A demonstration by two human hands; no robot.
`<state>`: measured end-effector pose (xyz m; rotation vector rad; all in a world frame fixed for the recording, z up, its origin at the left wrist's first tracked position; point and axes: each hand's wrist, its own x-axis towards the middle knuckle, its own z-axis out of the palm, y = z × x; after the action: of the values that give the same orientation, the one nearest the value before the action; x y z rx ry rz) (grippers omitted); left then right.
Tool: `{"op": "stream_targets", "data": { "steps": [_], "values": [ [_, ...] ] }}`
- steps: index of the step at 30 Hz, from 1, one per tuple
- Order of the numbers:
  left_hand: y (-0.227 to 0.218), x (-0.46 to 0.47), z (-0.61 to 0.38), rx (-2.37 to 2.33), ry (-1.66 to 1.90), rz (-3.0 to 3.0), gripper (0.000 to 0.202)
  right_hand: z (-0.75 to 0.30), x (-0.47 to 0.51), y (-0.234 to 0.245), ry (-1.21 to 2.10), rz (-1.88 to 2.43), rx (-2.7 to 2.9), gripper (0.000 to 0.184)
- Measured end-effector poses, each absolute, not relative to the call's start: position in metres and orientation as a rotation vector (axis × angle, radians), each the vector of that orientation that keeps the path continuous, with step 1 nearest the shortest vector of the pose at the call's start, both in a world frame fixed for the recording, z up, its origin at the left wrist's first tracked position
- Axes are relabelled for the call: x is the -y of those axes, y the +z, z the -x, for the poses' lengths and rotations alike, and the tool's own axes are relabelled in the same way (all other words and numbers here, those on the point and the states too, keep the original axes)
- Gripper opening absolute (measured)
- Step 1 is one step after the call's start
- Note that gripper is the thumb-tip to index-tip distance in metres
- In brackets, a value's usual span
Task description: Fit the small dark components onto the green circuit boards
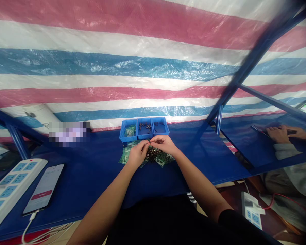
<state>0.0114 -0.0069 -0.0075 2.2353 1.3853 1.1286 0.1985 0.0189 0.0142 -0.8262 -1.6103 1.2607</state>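
Fingertips of my left hand (137,153) and my right hand (165,144) meet above the middle of the blue table. Both hands are closed in a pinch around something small and dark that I cannot make out. Below them lies a pile of small dark metallic parts (151,155). Green-and-clear small packets (163,159) lie on either side of that pile. Just beyond my hands stand three joined blue bins: the left bin (128,139) holds green packets, the middle bin (144,136) small dark parts, and the right bin (165,133) a few dark pieces.
At the left are a white power strip (28,164) and a phone (46,185) with a plugged-in cable. A blurred purple item (68,132) lies behind them. Blue metal posts (219,119) frame the table (91,177). On the right, another person's hands (279,133) rest at the adjoining table.
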Motion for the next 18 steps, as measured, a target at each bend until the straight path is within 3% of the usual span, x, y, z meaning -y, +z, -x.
{"op": "stream_targets", "data": {
  "steps": [18],
  "values": [
    [-0.0083, 0.0070, -0.0131, -1.421, 1.174, -2.231, 0.025, -0.1998, -0.0199, 0.0130, 1.265, 0.814, 1.633, 0.028]
  ]
}}
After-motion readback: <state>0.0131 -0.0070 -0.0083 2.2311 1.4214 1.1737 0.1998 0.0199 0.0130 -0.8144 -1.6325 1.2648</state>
